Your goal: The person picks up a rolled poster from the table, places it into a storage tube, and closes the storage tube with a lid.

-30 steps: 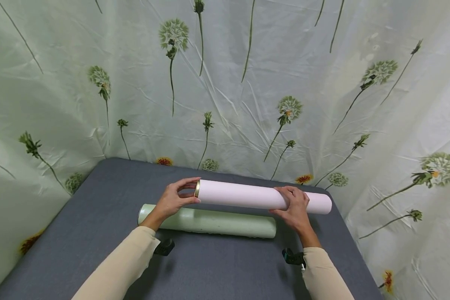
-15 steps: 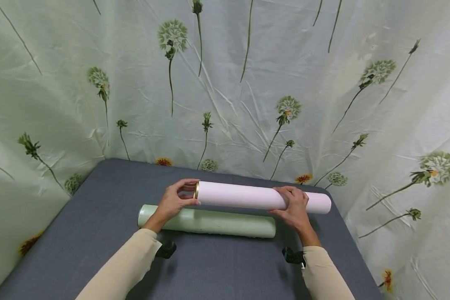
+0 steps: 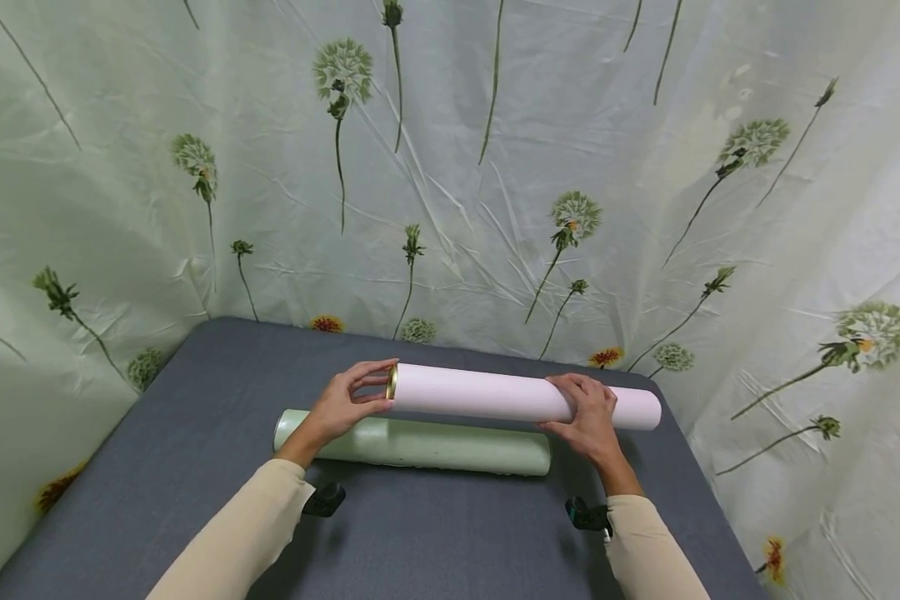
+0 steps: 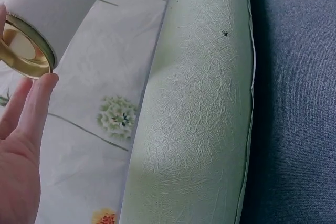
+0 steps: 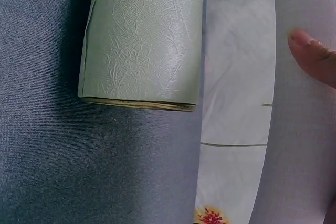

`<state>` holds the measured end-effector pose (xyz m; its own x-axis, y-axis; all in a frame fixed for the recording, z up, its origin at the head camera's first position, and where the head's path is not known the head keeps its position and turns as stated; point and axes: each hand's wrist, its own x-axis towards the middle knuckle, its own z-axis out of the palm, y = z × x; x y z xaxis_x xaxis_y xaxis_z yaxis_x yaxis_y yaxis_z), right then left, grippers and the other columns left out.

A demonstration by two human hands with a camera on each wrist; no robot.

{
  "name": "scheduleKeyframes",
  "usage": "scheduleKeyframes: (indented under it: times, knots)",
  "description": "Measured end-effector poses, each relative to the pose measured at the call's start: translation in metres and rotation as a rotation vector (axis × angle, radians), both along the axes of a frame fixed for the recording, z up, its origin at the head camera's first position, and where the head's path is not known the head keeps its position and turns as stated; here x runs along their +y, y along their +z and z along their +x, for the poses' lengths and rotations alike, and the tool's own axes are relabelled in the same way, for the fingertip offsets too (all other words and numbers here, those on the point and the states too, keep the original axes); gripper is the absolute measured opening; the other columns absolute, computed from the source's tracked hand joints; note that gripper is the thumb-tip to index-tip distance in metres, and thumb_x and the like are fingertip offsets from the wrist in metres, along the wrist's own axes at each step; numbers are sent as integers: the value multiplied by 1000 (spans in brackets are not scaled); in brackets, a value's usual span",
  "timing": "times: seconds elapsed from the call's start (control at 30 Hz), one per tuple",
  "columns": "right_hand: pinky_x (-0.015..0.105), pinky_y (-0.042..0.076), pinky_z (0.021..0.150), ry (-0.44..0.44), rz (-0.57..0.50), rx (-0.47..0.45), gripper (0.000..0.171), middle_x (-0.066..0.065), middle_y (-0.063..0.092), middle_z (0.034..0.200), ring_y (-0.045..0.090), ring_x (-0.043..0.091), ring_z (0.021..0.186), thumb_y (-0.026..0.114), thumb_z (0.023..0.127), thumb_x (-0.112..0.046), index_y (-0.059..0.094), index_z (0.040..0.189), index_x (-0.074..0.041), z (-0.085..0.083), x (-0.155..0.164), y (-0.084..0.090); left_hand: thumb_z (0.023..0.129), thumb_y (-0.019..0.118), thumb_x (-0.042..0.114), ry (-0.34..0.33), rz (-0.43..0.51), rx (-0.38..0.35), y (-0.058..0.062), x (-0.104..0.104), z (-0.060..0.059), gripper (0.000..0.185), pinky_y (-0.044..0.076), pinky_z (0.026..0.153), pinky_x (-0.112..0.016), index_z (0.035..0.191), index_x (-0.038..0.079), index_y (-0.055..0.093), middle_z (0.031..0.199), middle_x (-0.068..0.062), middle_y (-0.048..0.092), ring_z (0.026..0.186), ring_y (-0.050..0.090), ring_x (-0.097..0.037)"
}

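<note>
A long pale pink cardboard tube is held level above the far part of the table. My right hand grips it around its right half, thumb on the near side. At its left end is a gold metal cap, recessed in the left wrist view, where the gold rim meets a fingertip. My left hand pinches this end between thumb and fingers, its palm apart from the tube. Below and nearer lies a pale green tube, its covering creased; my left wrist hides part of it.
Dark grey cloth covers the table. A white flower-printed curtain hangs close behind it and along both sides. Black wrist cameras hang under both forearms, above the cloth.
My left hand has eased slightly left at the gold end, its fingers straightening a little. The pink tube and my right hand stay nearly where they were; the green tube is still.
</note>
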<state>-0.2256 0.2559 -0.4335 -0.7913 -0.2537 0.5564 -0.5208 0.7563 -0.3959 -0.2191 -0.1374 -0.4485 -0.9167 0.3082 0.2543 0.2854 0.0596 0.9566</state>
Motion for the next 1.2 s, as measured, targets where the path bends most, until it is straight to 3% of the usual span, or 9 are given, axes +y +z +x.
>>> scheduleKeyframes:
  times: [0.43, 0.73, 1.2]
  knots:
    - [61, 22, 91, 47, 46, 75, 70, 21, 59, 112, 49, 42, 107, 95, 49, -10, 67, 113, -5, -2, 0, 2, 83, 72, -2, -3, 35, 3, -3, -3, -1, 61, 49, 94, -34, 138, -7, 46, 134, -27, 46, 124, 46, -42]
    - [61, 28, 94, 74, 112, 82, 70, 20, 58, 112, 54, 39, 104, 94, 53, -13, 65, 116, -4, -2, 3, 2, 83, 72, -2, -16, 45, -11, -2, -2, -1, 61, 48, 94, -35, 138, -6, 47, 131, -26, 47, 126, 45, -43]
    - [58, 29, 89, 134, 105, 68, 70, 16, 59, 109, 55, 37, 100, 93, 55, -13, 65, 118, -4, -1, 7, 1, 82, 75, 3, 63, -70, 18, 1, 1, -1, 59, 55, 78, -27, 136, -1, 52, 124, -20, 55, 117, 53, -41]
